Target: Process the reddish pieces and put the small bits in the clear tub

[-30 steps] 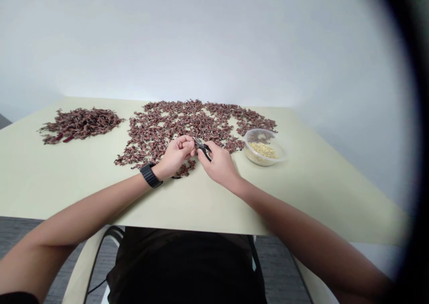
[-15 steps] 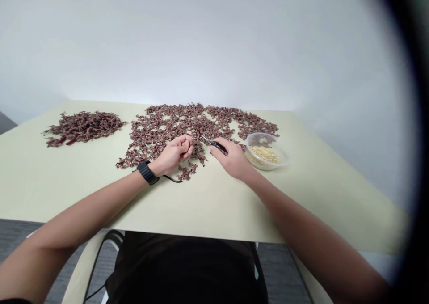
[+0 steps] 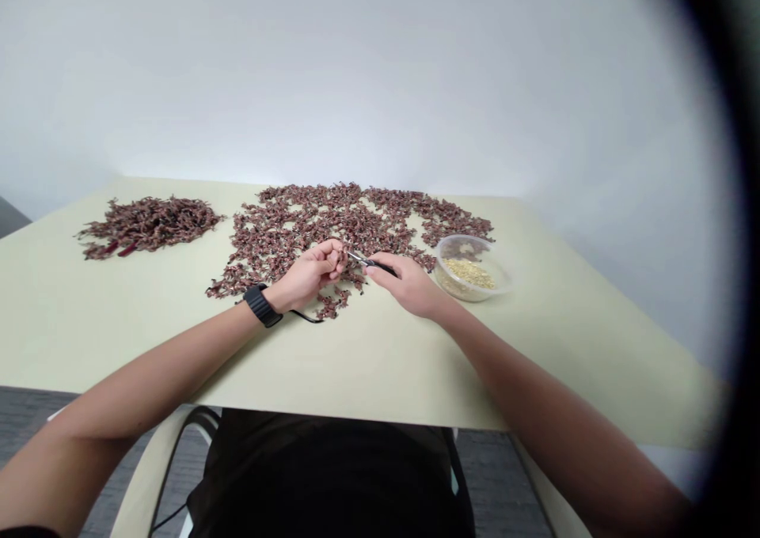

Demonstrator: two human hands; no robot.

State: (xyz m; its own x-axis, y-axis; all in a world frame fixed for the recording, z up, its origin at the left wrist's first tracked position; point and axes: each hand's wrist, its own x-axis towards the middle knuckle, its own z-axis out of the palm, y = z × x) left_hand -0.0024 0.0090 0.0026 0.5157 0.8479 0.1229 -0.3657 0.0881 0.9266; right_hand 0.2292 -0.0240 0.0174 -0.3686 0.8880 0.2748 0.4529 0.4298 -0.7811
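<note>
- While the left hand [image 3: 312, 273] curls shut, its fingertips pinch what looks like a tiny reddish-brown piece [image 3: 340, 256], mostly hidden.
- Right hand [image 3: 409, 286] grips small scissors [image 3: 369, 263] closed around the handles, tips at that pinch; blade opening too small to tell.
- Wrists kept low and tips near the fingers should steady fine cuts.
- Around the hands on the worktop [image 3: 380, 364]: spread of dried pieces [image 3: 309, 221] at 12 o'clock, heap [image 3: 148, 223] at 9, plastic tub [image 3: 472, 278] at 3.

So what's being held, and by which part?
The right hand holds small black-handled scissors by the handles; the left hand pinches something too small to identify.
</note>
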